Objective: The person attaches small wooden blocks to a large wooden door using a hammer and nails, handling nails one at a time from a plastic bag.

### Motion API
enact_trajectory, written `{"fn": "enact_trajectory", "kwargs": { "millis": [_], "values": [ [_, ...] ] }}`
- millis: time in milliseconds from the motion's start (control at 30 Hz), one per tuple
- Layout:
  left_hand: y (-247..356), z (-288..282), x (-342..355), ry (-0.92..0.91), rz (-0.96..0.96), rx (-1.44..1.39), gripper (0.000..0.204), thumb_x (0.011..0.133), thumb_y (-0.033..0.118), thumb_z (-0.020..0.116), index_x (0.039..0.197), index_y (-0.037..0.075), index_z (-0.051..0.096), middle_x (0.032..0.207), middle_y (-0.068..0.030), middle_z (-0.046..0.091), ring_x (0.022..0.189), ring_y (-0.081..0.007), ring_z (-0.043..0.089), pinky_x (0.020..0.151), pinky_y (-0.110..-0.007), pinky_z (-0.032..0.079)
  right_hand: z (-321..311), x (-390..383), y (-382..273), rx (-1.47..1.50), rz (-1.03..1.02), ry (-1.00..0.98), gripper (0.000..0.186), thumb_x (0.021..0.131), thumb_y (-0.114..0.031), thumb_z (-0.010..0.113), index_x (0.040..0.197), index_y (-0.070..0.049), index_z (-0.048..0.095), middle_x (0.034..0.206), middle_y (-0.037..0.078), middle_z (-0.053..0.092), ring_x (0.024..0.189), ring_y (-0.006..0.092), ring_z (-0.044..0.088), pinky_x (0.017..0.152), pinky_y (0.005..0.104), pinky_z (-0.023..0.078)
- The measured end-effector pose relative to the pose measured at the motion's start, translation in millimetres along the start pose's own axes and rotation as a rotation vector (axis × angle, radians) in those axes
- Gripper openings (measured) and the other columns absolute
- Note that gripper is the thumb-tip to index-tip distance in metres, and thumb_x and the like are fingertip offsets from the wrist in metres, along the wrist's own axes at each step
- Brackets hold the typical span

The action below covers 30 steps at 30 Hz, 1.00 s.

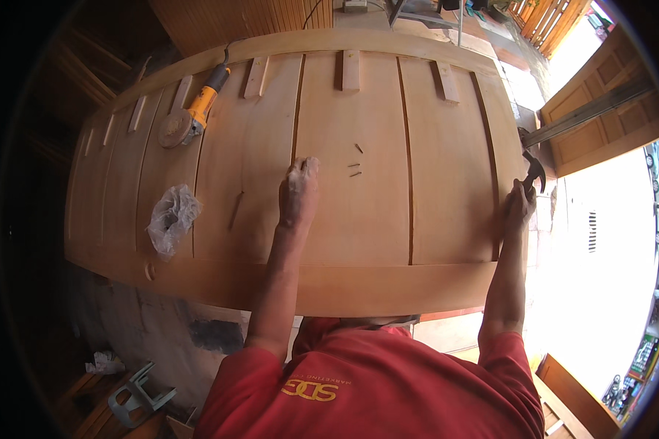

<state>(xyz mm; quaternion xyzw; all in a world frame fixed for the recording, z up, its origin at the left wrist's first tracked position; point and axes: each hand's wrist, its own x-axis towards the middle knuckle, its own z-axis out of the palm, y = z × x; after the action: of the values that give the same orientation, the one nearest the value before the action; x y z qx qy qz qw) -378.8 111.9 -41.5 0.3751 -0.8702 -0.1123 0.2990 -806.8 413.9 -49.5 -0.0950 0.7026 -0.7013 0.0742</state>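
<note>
A large pale wooden door panel (447,183) lies flat in front of me, with dark grooves between its boards. My left hand (300,189), its fingers dusty white, is closed on the panel beside a groove; whatever it may hold is hidden. My right hand (519,205) grips a claw hammer (537,173) by the handle at the panel's right edge, the dark head upward. Between the hands lie loose nails, one nail (359,148) set apart from a lower nail (356,174). Left of my left hand lies a thin dark rod (235,211).
An orange angle grinder (203,102) with a round disc rests at the panel's far left. Nearer is a crumpled clear plastic bag (174,218). Small wooden blocks (351,71) line the far edge. A plastic stool (140,395) stands low left; a panelled door (600,102) leans at right.
</note>
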Motion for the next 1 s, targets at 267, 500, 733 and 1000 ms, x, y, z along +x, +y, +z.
{"fn": "enact_trajectory", "kwargs": {
  "millis": [267,500,733,1000],
  "values": [
    [-24,10,28,-0.172,0.266,0.072,0.015,0.089,-0.003,0.061,0.101,0.006,0.066,0.103,-0.0121,0.066,0.099,-0.0322,0.068,0.082,-0.039,0.060,25,-9,-20,-0.150,-0.036,0.089,0.021,0.093,-0.019,0.076,0.085,-0.017,0.056,0.068,-0.007,0.050,0.052,0.0030,0.044,0.049,0.0215,0.037],
    [-37,16,8,-0.007,0.246,-0.029,0.022,0.088,-0.003,0.067,0.108,0.005,0.072,0.105,-0.0120,0.069,0.097,-0.0309,0.067,0.081,-0.039,0.059,37,-22,-32,0.143,0.053,0.095,0.018,0.097,-0.014,0.074,0.088,-0.018,0.059,0.067,-0.010,0.048,0.051,0.0005,0.041,0.046,0.0173,0.032],
    [-25,46,81,0.002,-0.342,-0.612,0.008,0.096,0.007,0.076,0.100,0.001,0.076,0.090,-0.0038,0.075,0.082,-0.0129,0.068,0.078,-0.029,0.057,47,-27,-41,-0.001,0.091,0.129,0.013,0.100,-0.015,0.068,0.091,-0.017,0.060,0.069,-0.010,0.044,0.054,0.0008,0.040,0.048,0.0203,0.031],
    [-49,145,217,0.076,-0.340,-0.789,0.014,0.095,0.011,0.078,0.104,0.000,0.078,0.090,-0.0021,0.076,0.082,-0.0094,0.069,0.077,-0.025,0.056,33,-5,-20,-0.006,0.078,0.081,0.008,0.100,-0.014,0.070,0.098,-0.014,0.062,0.067,-0.008,0.049,0.052,0.0020,0.045,0.047,0.0198,0.035]
  ]
}}
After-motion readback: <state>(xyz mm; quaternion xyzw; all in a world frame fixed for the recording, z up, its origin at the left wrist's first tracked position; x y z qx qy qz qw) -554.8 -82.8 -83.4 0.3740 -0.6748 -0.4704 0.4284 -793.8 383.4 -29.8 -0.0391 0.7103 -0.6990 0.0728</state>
